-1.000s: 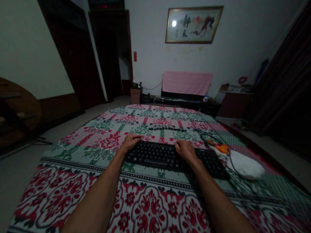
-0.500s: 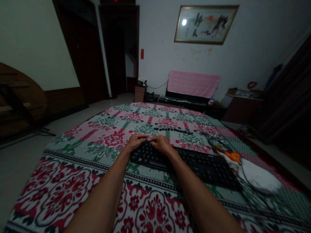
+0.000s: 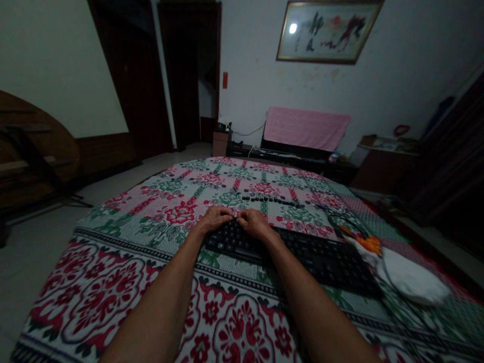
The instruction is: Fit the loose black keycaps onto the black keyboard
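Note:
A black keyboard [image 3: 325, 257] lies slightly slanted across the patterned cloth [image 3: 151, 222]. My left hand [image 3: 216, 219] rests over its far left corner, fingers closed together and pointing right. Beside it my right hand [image 3: 252, 222] bends over the far row of keys, thumb and fingers pinched. The fingertips of both hands nearly meet at the keyboard's back edge; whatever small thing is between them is too dark and small to tell. Beyond the hands, several small black keycaps [image 3: 270, 200] lie in a row on the cloth.
Right of the keyboard lie a white bundle [image 3: 414, 277], an orange item [image 3: 369, 245] and a dark cable [image 3: 351, 222]. Past the bed-like surface stands a low black cabinet with a pink cloth [image 3: 306, 128] above it. A round wooden tabletop [image 3: 38, 146] leans at the left.
The view has shifted a little, so the room appears slightly to the right. My fingertips have drawn a bit closer together over the keyboard's back edge; the keyboard and keycap row stay put.

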Tool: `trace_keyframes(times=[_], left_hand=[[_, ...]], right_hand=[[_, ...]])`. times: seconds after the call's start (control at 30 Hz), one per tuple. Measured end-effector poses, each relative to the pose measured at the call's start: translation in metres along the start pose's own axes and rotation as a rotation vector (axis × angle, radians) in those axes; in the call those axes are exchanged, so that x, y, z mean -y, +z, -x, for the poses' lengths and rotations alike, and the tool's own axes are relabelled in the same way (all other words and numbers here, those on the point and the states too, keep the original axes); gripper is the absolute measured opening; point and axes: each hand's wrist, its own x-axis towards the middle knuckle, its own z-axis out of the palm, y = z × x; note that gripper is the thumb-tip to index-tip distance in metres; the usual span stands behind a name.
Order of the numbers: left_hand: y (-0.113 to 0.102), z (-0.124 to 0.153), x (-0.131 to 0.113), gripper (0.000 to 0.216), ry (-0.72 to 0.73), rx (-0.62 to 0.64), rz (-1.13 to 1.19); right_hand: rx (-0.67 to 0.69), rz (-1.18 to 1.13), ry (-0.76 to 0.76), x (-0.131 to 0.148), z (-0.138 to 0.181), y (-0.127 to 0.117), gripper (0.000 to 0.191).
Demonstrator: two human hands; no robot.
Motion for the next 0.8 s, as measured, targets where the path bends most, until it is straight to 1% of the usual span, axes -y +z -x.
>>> trace_keyframes(times=[0.1, 0.3, 0.57, 0.8], left_hand=[[-0.0002, -0.0016, 0.0024, 0.024, 0.028, 0.019, -0.023], [0.0013, -0.0022, 0.0046, 0.023, 0.06, 0.001, -0.012], [0.0001, -0.002, 0.0017, 0.021, 0.053, 0.013, 0.035], [-0.0011, -0.0027, 0.0056, 0.025, 0.026, 0.021, -0.006]], right_hand=[[-0.004, 0.015, 0.003, -0.0004, -0.0005, 0.0014, 0.019], [-0.027, 0.05, 0.008, 0.0012, 0.0004, 0.0023, 0.019], [-0.032, -0.002, -0.046, -0.0027, -0.0001, 0.0009, 0.019], [-0.013, 0.001, 0.003, -0.0004, -0.0023, -0.0007, 0.018]])
